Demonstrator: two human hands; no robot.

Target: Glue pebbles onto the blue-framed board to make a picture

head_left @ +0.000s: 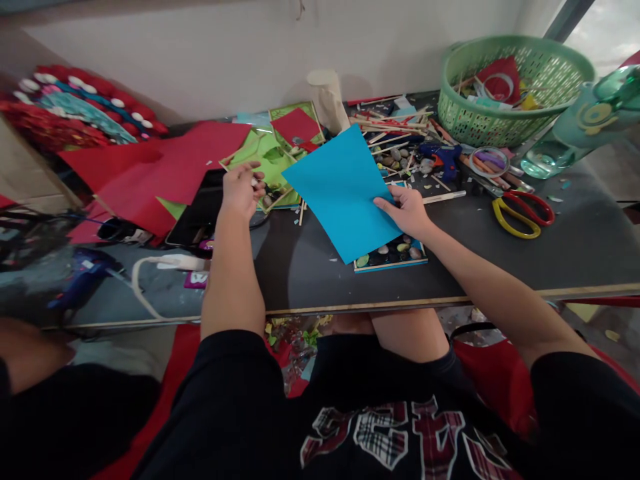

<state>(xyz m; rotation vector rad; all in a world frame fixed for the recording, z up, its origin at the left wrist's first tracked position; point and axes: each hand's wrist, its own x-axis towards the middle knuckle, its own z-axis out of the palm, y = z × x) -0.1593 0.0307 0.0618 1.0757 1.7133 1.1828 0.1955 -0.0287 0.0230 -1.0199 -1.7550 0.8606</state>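
A blue sheet of paper (345, 190) is pinched along its right side by my right hand (407, 210), thumb on top. Beneath it, a small stick-edged frame (393, 267) filled with pebbles lies near the table edge, partly covered by the sheet. My left hand (243, 190) is raised to the left with curled fingers. A small pale thing shows between them, too small to name. Close behind that hand are green paper (273, 160) and another stick frame with dark pebbles (270, 197).
Scissors (523, 213) and a blue glue gun (443, 160) lie to the right. Behind them stand a green basket (515, 113) and a water bottle (575, 130). Red paper (190, 160) spreads at left, near another glue gun (87, 273). Another person's arm (30, 353) is at lower left.
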